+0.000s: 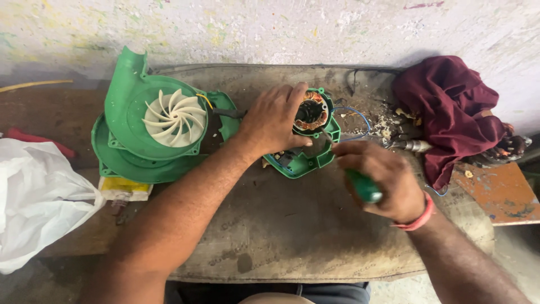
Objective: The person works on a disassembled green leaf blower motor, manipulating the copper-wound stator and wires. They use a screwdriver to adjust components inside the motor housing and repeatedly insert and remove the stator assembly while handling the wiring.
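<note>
Your left hand (274, 120) is cupped over the top of a motor (311, 112), fingers curled around its near side and thumb toward you, steadying it. The motor sits in a small green plastic housing half (304, 160) that lies just beneath and in front of that hand. Copper windings and a dark central opening show past your fingertips, so the motor's open end faces up toward you and its axis seems to run roughly upright from the board, tilted slightly away.

Your right hand (382, 177) is closed in a fist around the green handle of a screwdriver (360, 183). The shaft runs from that fist up and left, its long axis slanting toward the motor, with the tip at the housing's edge just below the windings. The exact contact point is too small to tell.

As a judgement: the dismantling looks well under way. The casing is already split and the motor exposed, yet the motor is not lifted out of its half shell.

To the left of your left hand, well apart, lies the larger green fan casing (140, 124) with a white impeller (174, 118) facing up. Past your right hand, blue wires (360, 115) trail from the motor, then scattered debris, then a maroon cloth (450, 112). A white plastic bag (34, 197) lies far left. Everything rests on a worn wooden board (281, 225).
</note>
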